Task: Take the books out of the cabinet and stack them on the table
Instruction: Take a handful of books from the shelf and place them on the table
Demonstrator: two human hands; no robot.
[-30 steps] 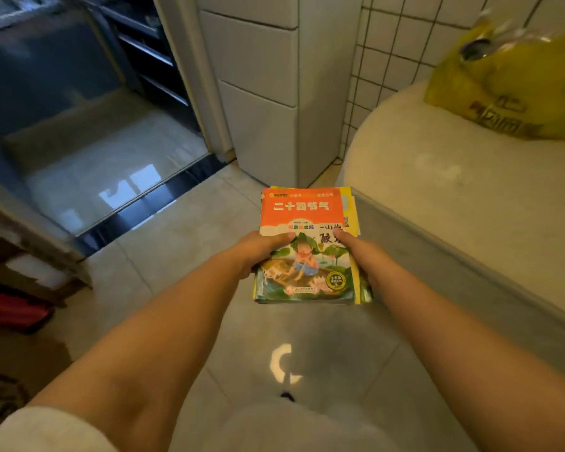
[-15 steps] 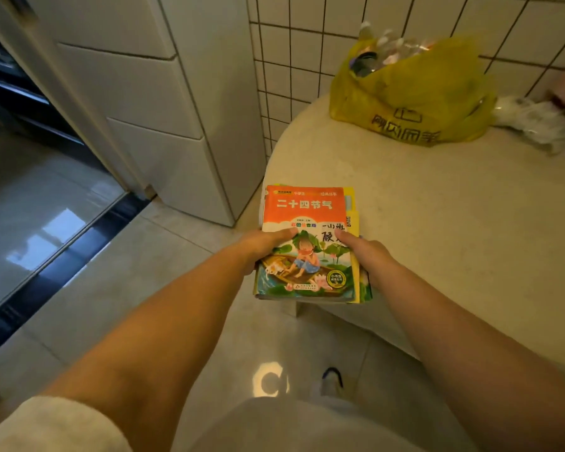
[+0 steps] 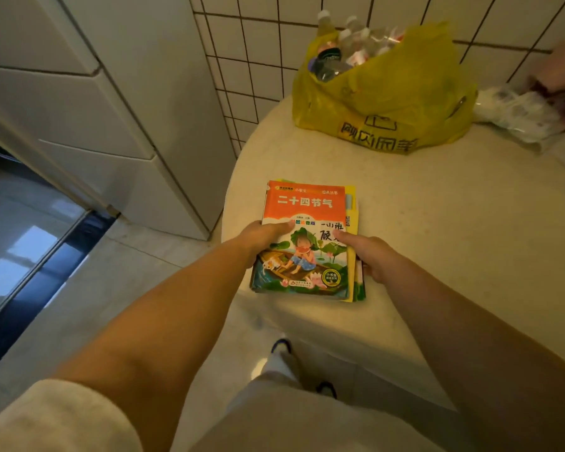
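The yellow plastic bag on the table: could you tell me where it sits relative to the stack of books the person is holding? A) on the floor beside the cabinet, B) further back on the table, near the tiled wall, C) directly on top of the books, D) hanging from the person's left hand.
B: the yellow plastic bag rests on the table by the tiled wall, apart from the stack of books gripped near the front edge.

Lower books point(image 3: 353, 210) mostly hidden under top bk; titles unreadable.
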